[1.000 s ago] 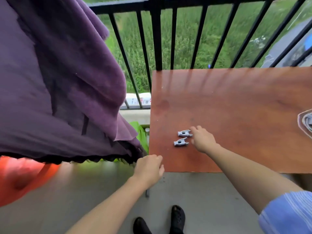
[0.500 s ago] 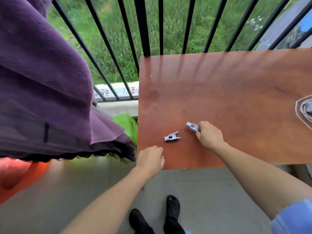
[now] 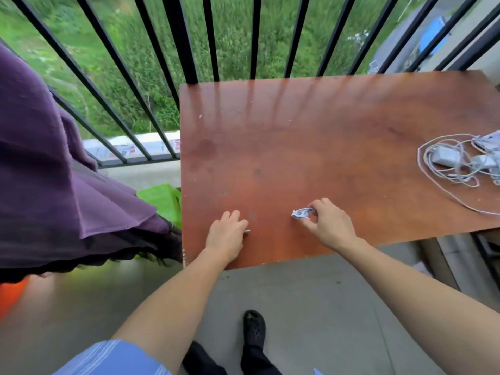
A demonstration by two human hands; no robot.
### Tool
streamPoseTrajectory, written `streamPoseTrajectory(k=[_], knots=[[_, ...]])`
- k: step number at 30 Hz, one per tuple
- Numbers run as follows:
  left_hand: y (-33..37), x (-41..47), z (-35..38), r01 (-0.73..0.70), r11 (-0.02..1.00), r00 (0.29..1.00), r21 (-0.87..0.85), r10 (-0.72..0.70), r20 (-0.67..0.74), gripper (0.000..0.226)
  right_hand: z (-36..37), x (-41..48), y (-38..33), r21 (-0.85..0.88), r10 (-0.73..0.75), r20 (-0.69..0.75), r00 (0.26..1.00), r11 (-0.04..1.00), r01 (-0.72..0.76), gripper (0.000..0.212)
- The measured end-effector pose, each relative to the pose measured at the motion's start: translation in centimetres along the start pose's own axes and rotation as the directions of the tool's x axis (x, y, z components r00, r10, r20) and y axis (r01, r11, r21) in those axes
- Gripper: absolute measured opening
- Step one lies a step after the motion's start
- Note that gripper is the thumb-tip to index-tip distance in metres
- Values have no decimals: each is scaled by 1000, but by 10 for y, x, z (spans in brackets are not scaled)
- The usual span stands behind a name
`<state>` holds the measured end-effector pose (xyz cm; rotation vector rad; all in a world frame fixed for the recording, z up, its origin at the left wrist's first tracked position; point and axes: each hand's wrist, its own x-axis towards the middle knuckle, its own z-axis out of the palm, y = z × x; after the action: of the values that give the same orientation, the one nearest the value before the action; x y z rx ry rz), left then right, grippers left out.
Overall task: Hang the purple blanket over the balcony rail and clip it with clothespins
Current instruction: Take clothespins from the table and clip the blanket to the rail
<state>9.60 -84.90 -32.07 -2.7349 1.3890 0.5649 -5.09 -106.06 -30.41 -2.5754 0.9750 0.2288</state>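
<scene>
The purple blanket (image 3: 46, 180) hangs in folds at the left, draped from above over the black balcony rail (image 3: 186, 39). On the brown table (image 3: 311, 131), my right hand (image 3: 328, 226) pinches a pale grey clothespin (image 3: 301, 213) between thumb and fingers. My left hand (image 3: 226, 236) lies closed over the second clothespin (image 3: 246, 231) near the table's front left corner; only its tip shows past my fingers.
A coil of white cables with chargers (image 3: 457, 161) lies at the table's right side. A green object (image 3: 162, 198) sits between blanket and table, something orange (image 3: 10, 293) at the lower left. My dark shoes (image 3: 254, 328) stand on the grey floor.
My right hand picked up one clothespin and moved right with it. My left hand moved from the table's corner onto the other clothespin. The view tilted down and right.
</scene>
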Motion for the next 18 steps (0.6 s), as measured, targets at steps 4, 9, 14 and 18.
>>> streamPoseTrajectory(k=[4, 9, 14, 18], knots=[[-18, -44, -7, 62, 994, 998, -92, -63, -8, 22, -10, -15, -29, 49, -53, 32, 998, 997, 52, 26], [-67, -125, -31, 200, 972, 978, -127, -205, -28, 26, -30, -41, -114, 134, -175, 102, 979, 978, 161, 29], [-138, -223, -61, 360, 908, 923, -213, -380, -59, 18, -33, -82, -223, 115, -435, 114, 893, 899, 423, 31], [-207, -309, -79, 416, 851, 858, -320, -484, -173, 9, -21, -125, -320, 42, -628, 129, 768, 777, 628, 44]])
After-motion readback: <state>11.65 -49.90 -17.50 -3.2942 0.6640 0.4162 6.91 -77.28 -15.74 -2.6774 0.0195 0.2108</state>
